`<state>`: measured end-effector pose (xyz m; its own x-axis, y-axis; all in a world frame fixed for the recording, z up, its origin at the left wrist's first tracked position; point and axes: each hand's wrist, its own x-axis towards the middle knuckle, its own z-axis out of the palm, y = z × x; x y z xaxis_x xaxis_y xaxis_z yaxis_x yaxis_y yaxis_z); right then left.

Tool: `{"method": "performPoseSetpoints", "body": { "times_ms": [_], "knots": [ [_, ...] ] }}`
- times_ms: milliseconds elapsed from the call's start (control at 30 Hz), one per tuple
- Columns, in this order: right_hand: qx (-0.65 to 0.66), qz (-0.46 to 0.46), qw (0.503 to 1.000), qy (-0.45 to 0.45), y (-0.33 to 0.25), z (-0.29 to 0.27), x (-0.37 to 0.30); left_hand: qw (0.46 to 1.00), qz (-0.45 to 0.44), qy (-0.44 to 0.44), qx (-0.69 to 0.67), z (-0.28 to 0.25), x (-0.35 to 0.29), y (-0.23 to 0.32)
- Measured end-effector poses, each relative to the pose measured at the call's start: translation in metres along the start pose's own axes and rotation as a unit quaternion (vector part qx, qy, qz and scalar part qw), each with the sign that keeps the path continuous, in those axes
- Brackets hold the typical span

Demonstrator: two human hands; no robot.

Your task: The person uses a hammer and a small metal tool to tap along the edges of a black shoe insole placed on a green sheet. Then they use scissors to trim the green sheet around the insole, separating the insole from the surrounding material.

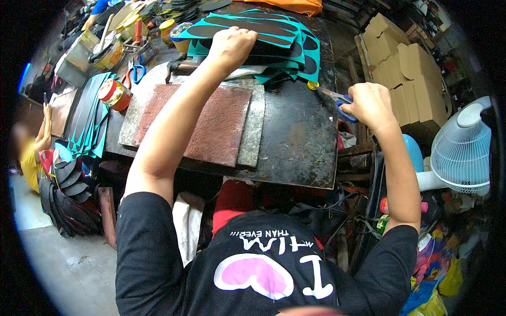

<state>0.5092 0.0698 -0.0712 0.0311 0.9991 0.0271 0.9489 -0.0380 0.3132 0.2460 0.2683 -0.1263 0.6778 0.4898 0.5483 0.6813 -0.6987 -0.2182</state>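
My right hand (369, 105) is closed around the blue handles of a pair of scissors (345, 109), out past the table's right edge. The scissor blades point left, toward a small yellow piece (313, 85) on the tabletop. Farther forward, my left hand (232, 50) is closed over a stack of teal sheets (303, 34) that carry dark, sole-shaped pieces. What its fingers grip, if anything, is hidden. Below my left forearm lies a worn reddish-brown board (221, 124) on a larger grey slab (253, 142).
On the left stand a red-labelled jar (114, 95), orange-and-blue-handled pliers (134, 72) and more teal sheets (87, 118). A fan (461, 150) and cardboard boxes (408, 79) flank the dark table (295, 152) on the right. Another person's hand (46, 124) shows at far left.
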Motion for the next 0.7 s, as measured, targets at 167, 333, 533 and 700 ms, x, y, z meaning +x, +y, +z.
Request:
{"method": "performPoseSetpoints", "body": {
  "times_ms": [167, 333, 533, 700],
  "knots": [
    [0.056, 0.021, 0.998, -0.009, 0.006, 0.002, -0.010, 0.974, -0.052, 0.217, -0.032, -0.046, -0.046, -0.003],
    [0.190, 0.085, 0.978, -0.028, 0.012, -0.006, -0.046, 0.896, -0.311, 0.158, -0.275, -0.069, -0.129, 0.007],
    [0.547, 0.065, 0.833, 0.043, -0.024, 0.021, -0.026, 0.881, -0.321, -0.041, -0.346, -0.080, -0.183, -0.007],
    [0.657, -0.057, 0.752, 0.011, -0.084, 0.019, 0.015, 0.897, -0.394, 0.033, -0.196, -0.062, -0.173, -0.112]
  ]
}}
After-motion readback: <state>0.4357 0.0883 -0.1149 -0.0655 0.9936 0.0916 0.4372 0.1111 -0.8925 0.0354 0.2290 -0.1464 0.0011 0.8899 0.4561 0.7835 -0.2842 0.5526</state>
